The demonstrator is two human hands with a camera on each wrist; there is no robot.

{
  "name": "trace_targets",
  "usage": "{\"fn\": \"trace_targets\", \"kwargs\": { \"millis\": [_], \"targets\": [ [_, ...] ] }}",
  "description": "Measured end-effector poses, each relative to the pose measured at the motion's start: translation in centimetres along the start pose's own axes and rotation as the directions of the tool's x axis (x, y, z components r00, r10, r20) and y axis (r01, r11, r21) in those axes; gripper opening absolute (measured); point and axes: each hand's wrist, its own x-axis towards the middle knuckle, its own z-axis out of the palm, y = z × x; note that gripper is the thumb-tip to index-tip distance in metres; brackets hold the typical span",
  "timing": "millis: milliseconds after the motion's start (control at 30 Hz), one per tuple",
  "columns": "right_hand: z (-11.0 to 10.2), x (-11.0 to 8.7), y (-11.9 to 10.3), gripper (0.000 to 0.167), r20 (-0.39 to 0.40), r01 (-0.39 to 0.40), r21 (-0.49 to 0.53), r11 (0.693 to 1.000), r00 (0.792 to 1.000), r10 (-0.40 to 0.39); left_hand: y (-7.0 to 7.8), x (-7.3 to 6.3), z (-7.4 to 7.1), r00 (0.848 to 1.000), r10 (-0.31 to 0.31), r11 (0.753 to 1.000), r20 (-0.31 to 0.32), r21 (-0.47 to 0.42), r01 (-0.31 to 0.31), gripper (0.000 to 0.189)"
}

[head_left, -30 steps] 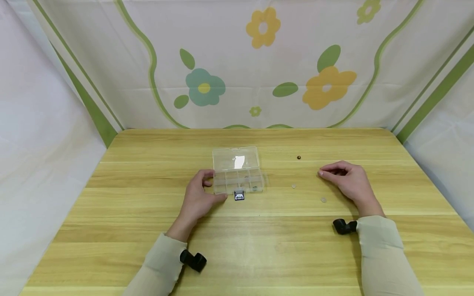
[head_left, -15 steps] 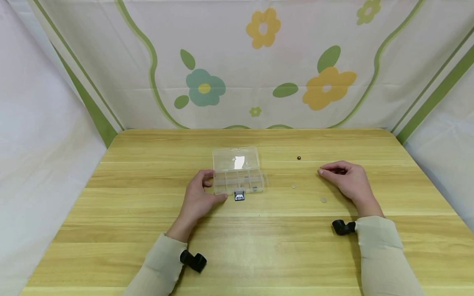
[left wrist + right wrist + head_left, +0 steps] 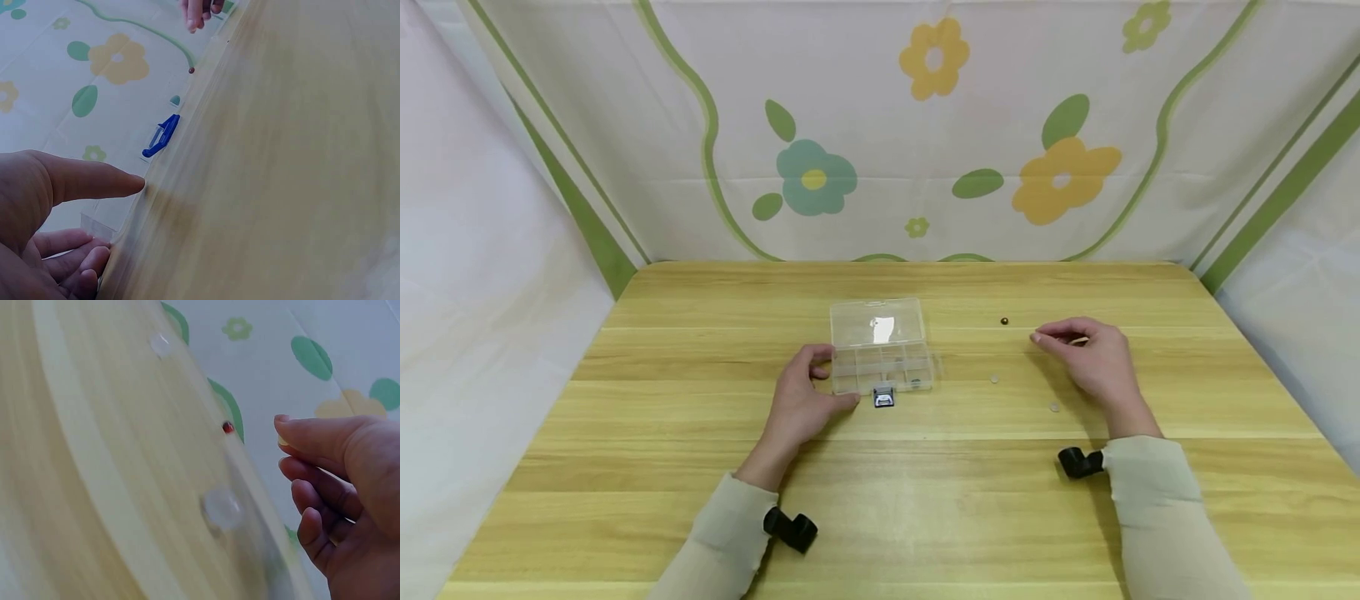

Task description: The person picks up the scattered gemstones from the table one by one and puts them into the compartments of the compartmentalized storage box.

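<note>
Leftward came the right hand, its thumb and finger pinching a pale bit (perhaps a button). Well left of it, the left hand gripped the clear box; a dark bead and pale disc lay between.

A yellowish wood-grain table carries an open, clear plastic compartment box and, right of it, a small round dark-brown bead and two small whitish pieces, perhaps discs.
</note>
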Motion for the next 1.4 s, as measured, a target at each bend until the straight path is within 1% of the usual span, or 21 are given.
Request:
{"fn": "trace_targets", "kwargs": {
  "millis": [100, 200, 400, 500, 733, 967, 1400],
  "targets": [
    [0.8, -0.1, -1.0, 0.045, 0.019, 0.027, 0.023, 0.999, 0.999, -0.028, -0.1, 0.0, 0.0, 1.000, -0.010, 1.000, 0.002, -0.001, 0.010, 0.075],
    [1.5, -0.2, -1.9, 0.039, 0.030, 0.057, 0.039, 0.998, 0.998, -0.059, 0.0, 0.0, 0.0, 1.000, -0.005, 1.000, 0.006, -0.002, 0.005, 0.074],
    [2.8, -0.4, -3.5, 0.028, 0.025, 0.139, 0.055, 0.989, 0.990, -0.140, 0.0, 0.0, 0.1, 1.000, 0.006, 1.000, 0.011, -0.004, -0.006, 0.074],
    [3.3, -0.4, -4.3, 0.024, 0.023, 0.165, 0.057, 0.985, 0.986, -0.166, 0.0, 0.0, 0.2, 1.000, 0.009, 1.000, 0.010, 0.000, -0.009, 0.075],
    [4.2, -0.3, -5.4, 0.020, 0.040, 0.195, 0.050, 0.980, 0.980, -0.197, -0.1, 0.1, 0.3, 1.000, 0.004, 1.000, 0.010, -0.006, -0.004, 0.076],
    [4.8, -0.1, -6.3, 0.019, 0.051, 0.212, 0.087, 0.973, 0.975, -0.217, -0.1, 0.1, 0.2, 1.000, -0.007, 1.000, 0.003, 0.001, 0.007, 0.075],
    [6.1, -0.3, -7.6, 0.014, 0.078, 0.246, 0.119, 0.962, 0.964, -0.256, 0.0, 0.0, 0.0, 1.000, -0.008, 1.000, -0.001, 0.005, 0.008, 0.075]
  ]
}}
